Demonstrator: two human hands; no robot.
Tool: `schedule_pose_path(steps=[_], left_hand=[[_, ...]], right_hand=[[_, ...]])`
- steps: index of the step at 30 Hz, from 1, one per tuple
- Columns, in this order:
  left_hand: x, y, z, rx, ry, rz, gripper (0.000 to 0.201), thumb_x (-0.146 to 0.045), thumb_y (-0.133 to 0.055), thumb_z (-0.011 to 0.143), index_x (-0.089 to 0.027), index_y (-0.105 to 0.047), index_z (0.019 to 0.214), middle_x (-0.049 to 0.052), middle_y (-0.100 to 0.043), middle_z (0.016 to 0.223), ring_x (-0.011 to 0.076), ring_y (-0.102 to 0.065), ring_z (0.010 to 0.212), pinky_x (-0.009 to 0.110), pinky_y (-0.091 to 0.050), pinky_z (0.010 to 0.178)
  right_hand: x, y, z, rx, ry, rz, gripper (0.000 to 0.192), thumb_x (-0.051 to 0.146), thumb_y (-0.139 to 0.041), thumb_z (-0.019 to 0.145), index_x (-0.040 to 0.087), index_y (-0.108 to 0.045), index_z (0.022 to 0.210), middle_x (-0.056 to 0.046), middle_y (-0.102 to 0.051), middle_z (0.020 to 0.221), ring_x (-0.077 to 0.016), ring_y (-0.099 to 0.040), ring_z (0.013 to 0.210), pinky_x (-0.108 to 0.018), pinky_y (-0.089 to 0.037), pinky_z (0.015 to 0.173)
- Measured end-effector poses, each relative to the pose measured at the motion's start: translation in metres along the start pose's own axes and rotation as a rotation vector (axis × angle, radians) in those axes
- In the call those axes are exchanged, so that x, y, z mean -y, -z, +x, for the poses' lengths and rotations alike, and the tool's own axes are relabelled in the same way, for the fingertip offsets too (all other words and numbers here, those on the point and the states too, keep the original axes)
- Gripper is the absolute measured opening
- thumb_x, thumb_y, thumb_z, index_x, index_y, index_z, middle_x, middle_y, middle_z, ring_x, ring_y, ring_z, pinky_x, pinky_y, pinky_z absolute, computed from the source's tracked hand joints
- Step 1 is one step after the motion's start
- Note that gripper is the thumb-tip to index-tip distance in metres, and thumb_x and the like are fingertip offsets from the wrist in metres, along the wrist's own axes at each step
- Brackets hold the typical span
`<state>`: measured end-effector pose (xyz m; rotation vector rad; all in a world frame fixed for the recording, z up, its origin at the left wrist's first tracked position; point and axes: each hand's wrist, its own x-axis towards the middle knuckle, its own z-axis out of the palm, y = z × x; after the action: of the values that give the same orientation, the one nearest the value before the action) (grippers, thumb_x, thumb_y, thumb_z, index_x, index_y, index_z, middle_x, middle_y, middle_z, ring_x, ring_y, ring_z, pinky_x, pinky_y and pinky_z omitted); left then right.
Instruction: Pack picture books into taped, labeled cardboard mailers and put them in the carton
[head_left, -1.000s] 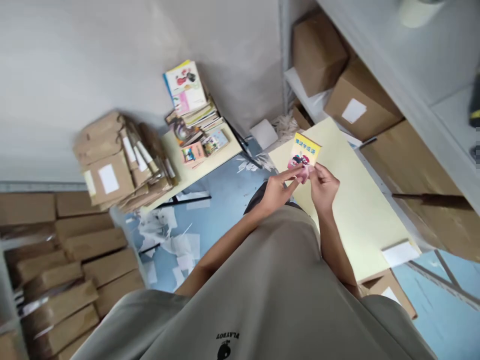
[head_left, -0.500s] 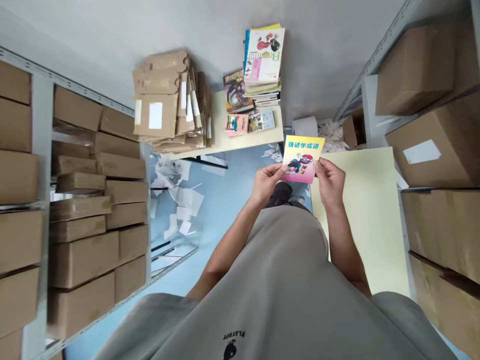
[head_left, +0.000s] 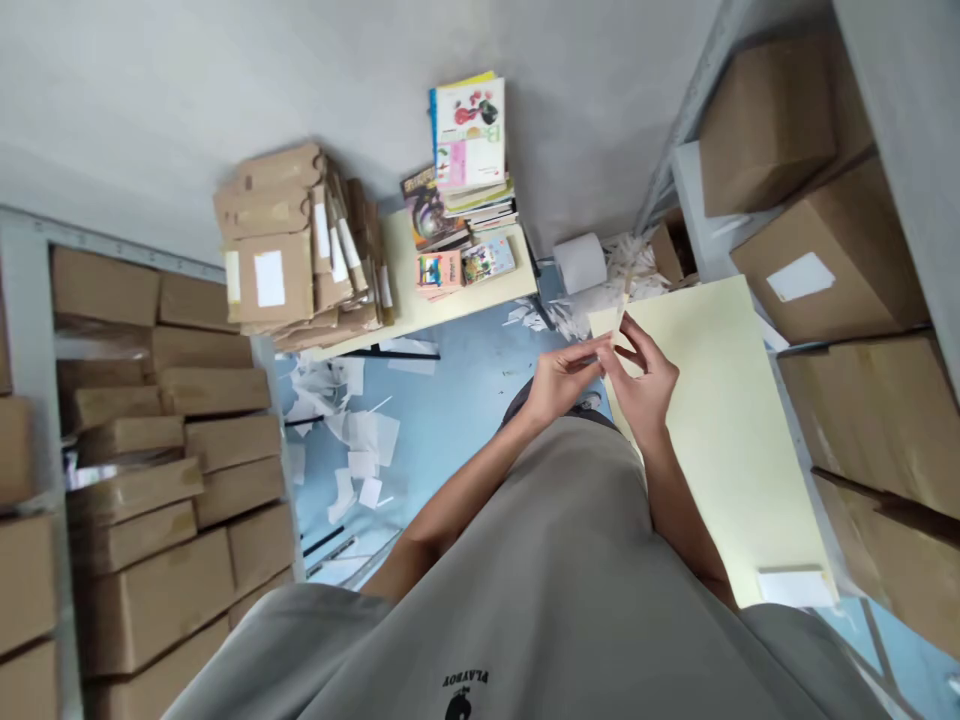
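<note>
Both your hands meet just over the near-left corner of the pale yellow table, in front of your shirt. Left hand and right hand pinch a thin booklet between them; it's turned edge-on to the camera, so only a pale sliver shows, its long axis running up and away from you. Left fingertips clamp the lower edge from the left. Right hand grips from the right with some fingers spread; whether it's fully closed on the booklet, can't tell. The booklet sits at the fingertips of both hands, about equally near each, a shade more on the right-hand side.

From the table: paper roll just past its far-left corner, shredded paper around it. Further left, a second table carries a book stack and brown mailers. Paper scraps litter the blue floor left of the table. Cardboard boxes on shelving right of the table, more boxes on a rack far left. A white slip lies on the table's near end
</note>
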<state>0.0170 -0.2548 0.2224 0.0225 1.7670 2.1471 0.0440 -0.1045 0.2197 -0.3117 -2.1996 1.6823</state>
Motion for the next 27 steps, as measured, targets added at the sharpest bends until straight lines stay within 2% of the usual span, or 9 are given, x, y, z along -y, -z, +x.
schedule_pose_path(steps=[3, 5, 7, 9, 13, 17, 21, 25, 27], left_hand=[[0.006, -0.015, 0.004, 0.177, -0.065, 0.139, 0.057, -0.074, -0.096, 0.094, -0.028, -0.097, 0.128, 0.013, -0.088, 0.147, 0.0402, -0.081, 0.144, 0.051, -0.07, 0.116], [0.01, -0.019, 0.011, 0.19, -0.101, 0.197, 0.059, -0.074, -0.093, 0.097, -0.029, -0.093, 0.136, 0.013, -0.085, 0.154, 0.0371, -0.082, 0.142, 0.049, -0.07, 0.114], [0.014, -0.023, 0.023, 0.156, -0.087, 0.212, 0.067, -0.076, -0.097, 0.092, -0.029, -0.091, 0.139, 0.014, -0.083, 0.157, 0.0355, -0.082, 0.139, 0.047, -0.071, 0.111], [0.018, -0.031, 0.034, 0.207, 0.001, 0.191, 0.071, -0.079, -0.101, 0.084, -0.026, -0.093, 0.13, 0.014, -0.088, 0.145, 0.0353, -0.085, 0.13, 0.048, -0.072, 0.109], [0.021, -0.06, 0.04, 0.434, 0.237, 0.101, 0.067, -0.081, -0.102, 0.082, -0.021, -0.096, 0.11, 0.009, -0.094, 0.105, 0.032, -0.09, 0.102, 0.054, -0.074, 0.107], [0.018, -0.094, 0.029, 0.499, 0.339, 0.069, 0.067, -0.076, -0.109, 0.073, -0.02, -0.096, 0.106, 0.008, -0.093, 0.101, 0.0299, -0.09, 0.095, 0.052, -0.076, 0.102], [0.017, -0.118, 0.021, 0.507, 0.353, 0.093, 0.071, -0.077, -0.111, 0.066, -0.019, -0.095, 0.102, 0.009, -0.092, 0.097, 0.0321, -0.091, 0.095, 0.051, -0.078, 0.097], [0.021, -0.128, 0.019, 0.496, 0.301, 0.156, 0.069, -0.074, -0.112, 0.064, -0.019, -0.096, 0.103, 0.01, -0.093, 0.1, 0.0298, -0.09, 0.093, 0.047, -0.077, 0.09], [0.024, -0.129, 0.019, 0.453, 0.236, 0.2, 0.065, -0.071, -0.112, 0.065, -0.019, -0.096, 0.101, 0.011, -0.093, 0.1, 0.0287, -0.089, 0.092, 0.045, -0.077, 0.088]], right_hand=[[-0.004, 0.018, -0.011, -0.184, -0.104, 0.006, 0.049, 0.07, -0.082, 0.107, 0.024, -0.087, 0.124, -0.007, -0.09, 0.105, -0.0256, -0.085, 0.091, -0.039, -0.072, 0.086], [-0.009, 0.035, -0.018, -0.285, -0.167, 0.048, 0.047, 0.07, -0.076, 0.111, 0.024, -0.085, 0.113, -0.005, -0.086, 0.096, -0.0224, -0.079, 0.083, -0.035, -0.068, 0.079], [-0.015, 0.053, -0.027, -0.355, -0.224, 0.131, 0.049, 0.073, -0.077, 0.109, 0.024, -0.084, 0.108, -0.003, -0.083, 0.092, -0.0212, -0.075, 0.08, -0.033, -0.064, 0.075], [-0.021, 0.068, -0.038, -0.42, -0.272, 0.22, 0.052, 0.076, -0.082, 0.104, 0.025, -0.084, 0.11, -0.002, -0.082, 0.092, -0.0212, -0.074, 0.08, -0.033, -0.063, 0.072], [-0.031, 0.09, -0.065, -0.544, -0.335, 0.304, 0.059, 0.084, -0.085, 0.097, 0.027, -0.084, 0.113, -0.003, -0.083, 0.095, -0.0222, -0.074, 0.081, -0.035, -0.063, 0.07], [-0.032, 0.107, -0.086, -0.663, -0.36, 0.337, 0.057, 0.082, -0.088, 0.096, 0.028, -0.085, 0.113, -0.001, -0.08, 0.09, -0.021, -0.072, 0.077, -0.035, -0.064, 0.068], [-0.031, 0.119, -0.097, -0.731, -0.355, 0.355, 0.055, 0.081, -0.088, 0.097, 0.029, -0.086, 0.114, 0.0, -0.08, 0.088, -0.0184, -0.069, 0.072, -0.034, -0.064, 0.065], [-0.035, 0.124, -0.103, -0.74, -0.356, 0.312, 0.055, 0.079, -0.084, 0.102, 0.029, -0.086, 0.123, -0.003, -0.087, 0.101, -0.022, -0.079, 0.083, -0.037, -0.07, 0.072], [-0.035, 0.124, -0.105, -0.793, -0.331, 0.218, 0.056, 0.078, -0.083, 0.103, 0.03, -0.085, 0.133, -0.007, -0.09, 0.126, -0.0279, -0.086, 0.111, -0.044, -0.075, 0.091]])
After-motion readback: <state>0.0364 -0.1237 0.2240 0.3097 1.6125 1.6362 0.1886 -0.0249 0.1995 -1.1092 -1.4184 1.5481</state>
